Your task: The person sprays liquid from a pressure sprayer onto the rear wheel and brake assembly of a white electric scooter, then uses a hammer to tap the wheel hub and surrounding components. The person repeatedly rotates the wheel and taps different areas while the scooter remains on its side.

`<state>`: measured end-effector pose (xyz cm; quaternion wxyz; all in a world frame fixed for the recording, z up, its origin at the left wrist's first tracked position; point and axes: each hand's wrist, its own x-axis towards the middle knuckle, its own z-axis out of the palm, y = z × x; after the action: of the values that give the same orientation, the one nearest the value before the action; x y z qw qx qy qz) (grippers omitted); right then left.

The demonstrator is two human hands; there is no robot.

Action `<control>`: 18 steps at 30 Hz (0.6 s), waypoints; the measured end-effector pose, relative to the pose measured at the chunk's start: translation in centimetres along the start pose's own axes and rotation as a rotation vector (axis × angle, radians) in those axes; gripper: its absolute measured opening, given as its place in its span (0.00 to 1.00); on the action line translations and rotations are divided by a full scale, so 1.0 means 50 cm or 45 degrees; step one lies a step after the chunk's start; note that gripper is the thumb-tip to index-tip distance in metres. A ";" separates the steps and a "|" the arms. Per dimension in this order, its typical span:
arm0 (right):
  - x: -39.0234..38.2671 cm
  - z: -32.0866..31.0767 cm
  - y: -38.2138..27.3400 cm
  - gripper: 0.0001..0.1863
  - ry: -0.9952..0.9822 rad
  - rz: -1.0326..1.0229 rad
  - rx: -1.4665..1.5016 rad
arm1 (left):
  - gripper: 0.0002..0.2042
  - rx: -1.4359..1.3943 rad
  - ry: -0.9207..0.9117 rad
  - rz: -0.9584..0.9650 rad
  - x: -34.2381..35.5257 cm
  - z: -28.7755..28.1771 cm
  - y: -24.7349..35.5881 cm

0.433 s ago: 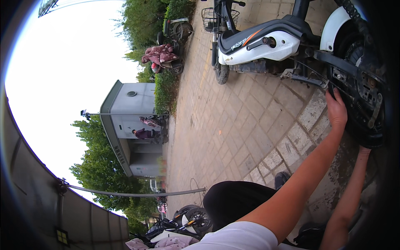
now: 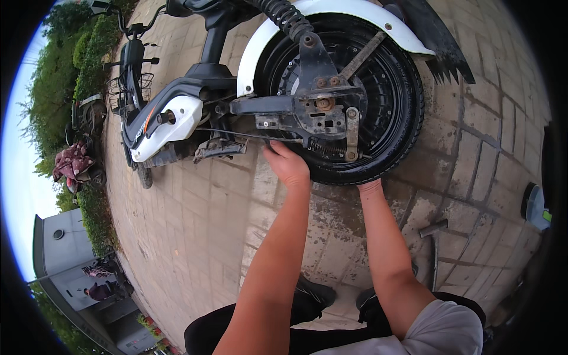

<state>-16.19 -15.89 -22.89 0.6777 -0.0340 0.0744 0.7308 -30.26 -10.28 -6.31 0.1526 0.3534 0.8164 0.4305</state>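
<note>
The rear wheel of a white and black electric scooter (image 2: 183, 115) fills the upper middle, with a wet black tyre (image 2: 408, 127) round a dark hub. My left hand (image 2: 289, 167) is closed on the tyre's lower left edge, below the swingarm (image 2: 254, 106); some of its fingertips are hidden. At the bottom of the tyre is my right hand (image 2: 371, 186), reaching behind it. Only its wrist and heel show, and its fingers are out of sight. Near my left hand are a thin cable and a spring (image 2: 325, 149) beside the rusty axle nut (image 2: 323, 103).
A white fender (image 2: 349, 7) and torn black mudflap (image 2: 435, 41) cover the wheel's top. On the brick paving (image 2: 473, 195) lies a metal-ended tool (image 2: 433, 228), right of my forearm. A clear container (image 2: 535, 207) stands at the far right. My shoes (image 2: 316, 291) are below.
The view has turned right and down, so the rear wheel now sits near the middle. Both hands remain at the tyre, the left at its edge and the right behind it.
</note>
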 end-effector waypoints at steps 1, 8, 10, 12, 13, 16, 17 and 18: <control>-0.001 0.007 -0.002 0.30 -0.050 0.043 0.137 | 0.28 0.002 -0.002 -0.010 0.001 -0.002 0.003; 0.000 -0.013 0.002 0.31 -0.308 0.116 0.232 | 0.28 0.007 -0.018 -0.057 0.005 -0.006 0.000; -0.001 -0.015 0.002 0.31 -0.228 0.090 0.171 | 0.28 0.023 -0.024 -0.058 0.005 -0.006 -0.001; 0.000 -0.005 0.002 0.31 -0.216 0.068 0.144 | 0.28 0.026 -0.030 -0.062 0.005 -0.008 -0.001; 0.001 0.002 0.002 0.31 -0.207 0.054 0.144 | 0.28 0.021 -0.034 -0.066 0.005 -0.008 0.000; 0.002 0.026 0.004 0.31 -0.196 0.041 0.175 | 0.29 0.016 -0.008 -0.063 0.003 -0.005 0.002; 0.003 0.034 0.005 0.31 -0.220 0.049 0.193 | 0.29 0.016 0.008 -0.059 0.003 -0.005 0.003; 0.004 0.041 0.006 0.31 -0.132 0.007 -0.032 | 0.29 0.010 -0.002 -0.061 0.003 -0.005 0.004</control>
<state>-16.38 -15.38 -20.87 0.6781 -0.0044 0.0300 0.7344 -30.40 -10.24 -6.02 0.1622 0.3348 0.8261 0.4233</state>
